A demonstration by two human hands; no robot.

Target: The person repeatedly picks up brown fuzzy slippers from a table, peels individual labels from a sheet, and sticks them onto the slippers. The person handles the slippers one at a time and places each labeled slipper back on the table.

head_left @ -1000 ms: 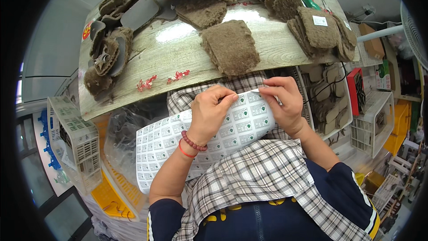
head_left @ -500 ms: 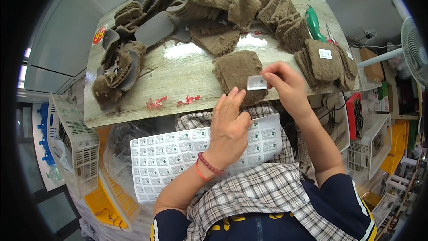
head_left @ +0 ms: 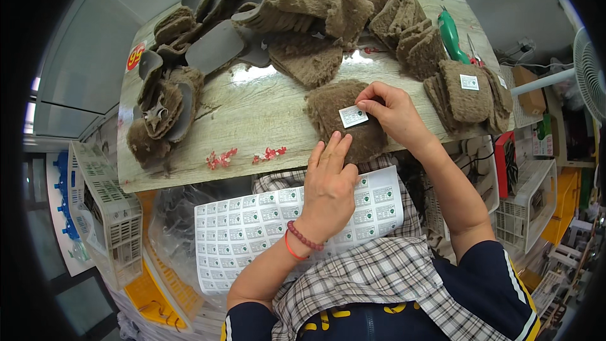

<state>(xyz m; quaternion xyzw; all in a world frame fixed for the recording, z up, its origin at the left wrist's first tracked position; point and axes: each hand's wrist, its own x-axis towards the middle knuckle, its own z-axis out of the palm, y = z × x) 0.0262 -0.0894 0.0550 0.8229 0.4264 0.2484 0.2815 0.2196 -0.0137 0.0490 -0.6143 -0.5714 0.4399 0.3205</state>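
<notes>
A brown fuzzy pad lies near the table's front edge. On its top is a small white printed label, its right corner pinched between the thumb and finger of my right hand. The label looks flat or nearly flat against the pad. My left hand lies with its fingers stretched out, fingertips on the pad's near edge just below the label. Beneath that hand, across my lap, spreads a white sheet of labels in rows. To the right stands a stack of pads whose front one bears a similar label.
Heaps of brown pads with grey backing cover the table's far and left parts. A green-handled tool and scissors lie at the right. Red scraps dot the front edge. White crates flank the table below.
My right hand has moved slightly left and brought the label down onto the pad, its printed face now showing. The view has shifted slightly. My left hand stays at the pad's near edge.
</notes>
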